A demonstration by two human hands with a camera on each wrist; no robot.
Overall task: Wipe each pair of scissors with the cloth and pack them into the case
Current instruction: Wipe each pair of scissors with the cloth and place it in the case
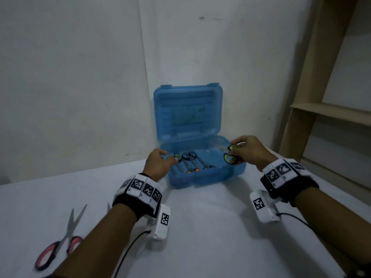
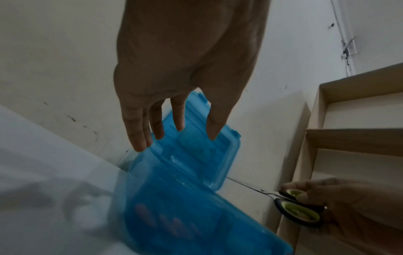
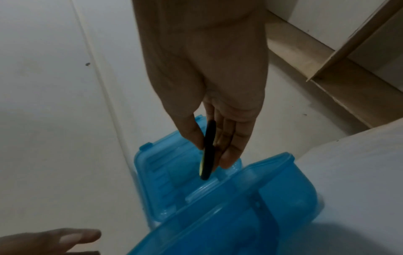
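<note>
An open blue plastic case (image 1: 208, 178) stands on the white table with its lid (image 1: 188, 111) leaning on the wall. Several scissors (image 1: 189, 162) lie inside it. My right hand (image 1: 237, 150) hovers over the case's right end and pinches the handles of green-and-black scissors (image 1: 230, 158); the right wrist view shows thumb and fingers clamped on the handle (image 3: 208, 155). My left hand (image 1: 160, 160) hangs over the case's left rim, its fingers (image 2: 139, 131) straight and holding nothing. Pink-handled scissors (image 1: 60, 237) lie on the table at the near left.
The white wall rises right behind the case. A wooden shelf frame (image 1: 321, 109) stands to the right, beyond the table edge. White table surface (image 1: 210, 227) stretches between my forearms and the case. No cloth shows in any view.
</note>
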